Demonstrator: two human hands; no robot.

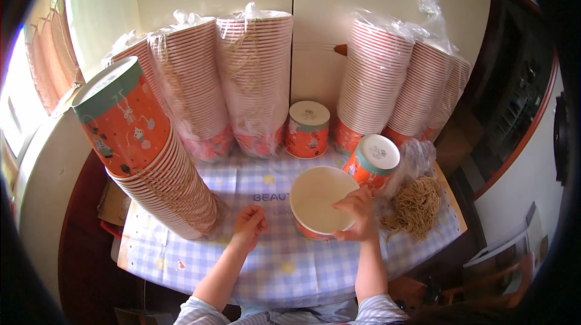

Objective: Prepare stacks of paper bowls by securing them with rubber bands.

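Observation:
A paper bucket (315, 201) stands upright in front of me, its white inside facing up and an orange printed wall showing below the rim. My right hand (358, 215) grips its right rim, fingers bent over the edge and thumb low on the near side. To the left of the bucket, my left hand (249, 228) hovers over the tablecloth with its fingers curled together; whatever they may hold is hidden. Just behind my right hand, a second paper bucket (378, 154) sits upside down and tilted. A tangle of tan string (414, 209) lies to the right.
A tall leaning stack of nested buckets (166, 186) rises at the left. Bagged bucket stacks (254, 77) line the back left, and more bagged stacks (374, 74) the back right. Between them stands one upturned bucket (308, 134). A checked tablecloth (266, 273) covers the table.

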